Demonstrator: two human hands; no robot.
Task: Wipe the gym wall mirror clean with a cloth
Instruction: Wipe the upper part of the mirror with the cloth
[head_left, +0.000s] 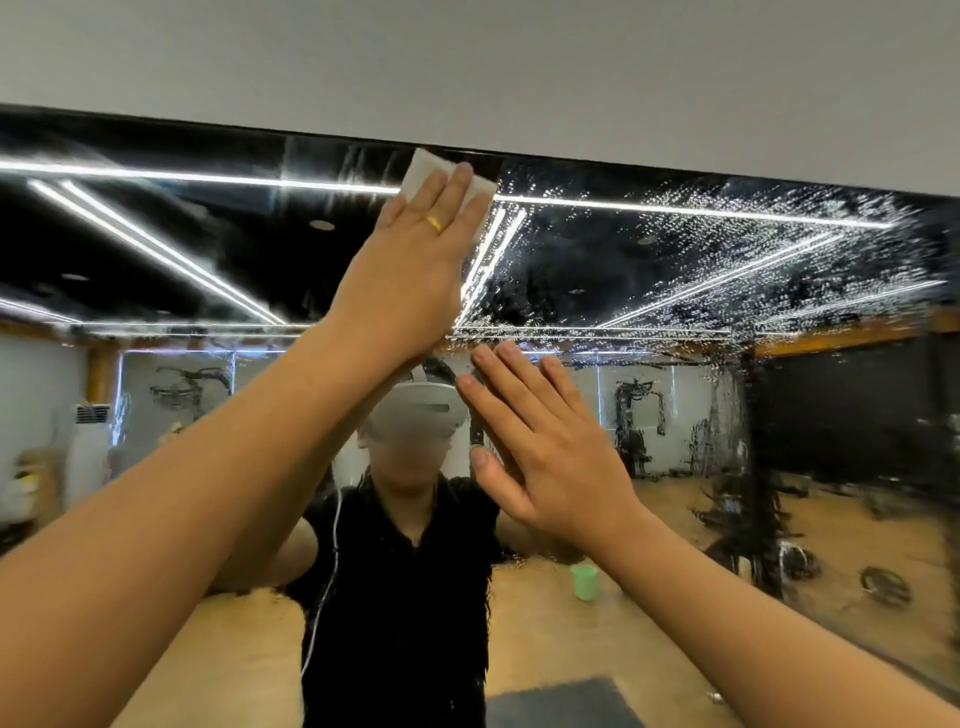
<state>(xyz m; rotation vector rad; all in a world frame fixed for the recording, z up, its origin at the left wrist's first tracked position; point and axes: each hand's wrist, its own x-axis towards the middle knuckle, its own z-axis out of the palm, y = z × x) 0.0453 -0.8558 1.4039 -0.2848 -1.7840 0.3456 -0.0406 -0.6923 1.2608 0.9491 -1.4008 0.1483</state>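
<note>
The wall mirror fills the view, its top edge running under a pale wall. My left hand reaches up near that top edge and presses a white cloth flat against the glass with straight fingers. My right hand lies lower, palm flat on the mirror, fingers straight and spread. Water droplets and streaks cover the glass to the right of the cloth; the part to its left looks smoother.
The mirror reflects a person in a black shirt with a white headset, a green cup on the wooden floor, gym machines at the back and ceiling light strips. The pale wall lies above the mirror.
</note>
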